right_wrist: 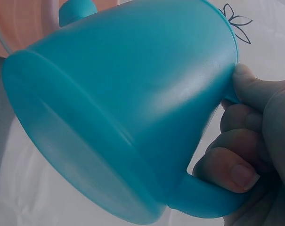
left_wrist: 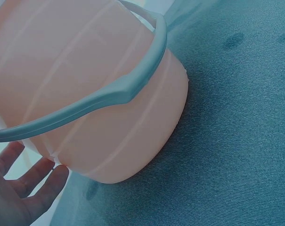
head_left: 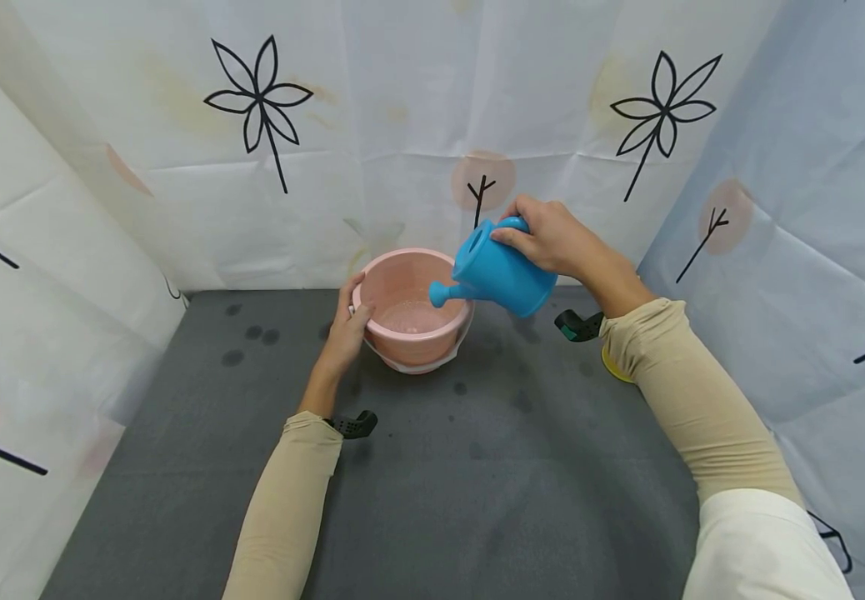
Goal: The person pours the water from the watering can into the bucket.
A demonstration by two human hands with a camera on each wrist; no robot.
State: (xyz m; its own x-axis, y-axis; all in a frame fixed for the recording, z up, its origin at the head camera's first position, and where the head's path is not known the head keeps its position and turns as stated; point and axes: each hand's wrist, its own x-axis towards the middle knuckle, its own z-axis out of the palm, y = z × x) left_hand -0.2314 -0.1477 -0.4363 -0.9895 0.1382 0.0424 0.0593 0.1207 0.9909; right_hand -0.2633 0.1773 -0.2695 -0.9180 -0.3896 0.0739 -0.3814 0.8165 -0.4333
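A pink bucket [head_left: 413,337] stands on the dark grey surface, with clear, bubbly-looking liquid [head_left: 410,317] inside. At its left rim, my left hand [head_left: 341,333] grips with the thumb over the edge; the left wrist view shows fingertips against the outer wall. The bucket's pale handle [left_wrist: 109,96] hangs down along its front. My right hand [head_left: 556,237] holds a blue watering can [head_left: 511,275] by its handle, fingers curled round it in the right wrist view. Tipped left, the can has its spout head [head_left: 440,294] over the bucket's opening.
White fabric walls [head_left: 402,100] with black plant drawings rise behind and on both sides. A yellow object [head_left: 614,367] sits partly hidden under my right forearm. Dark wet spots [head_left: 252,333] mark the grey surface [head_left: 477,500] left of the bucket.
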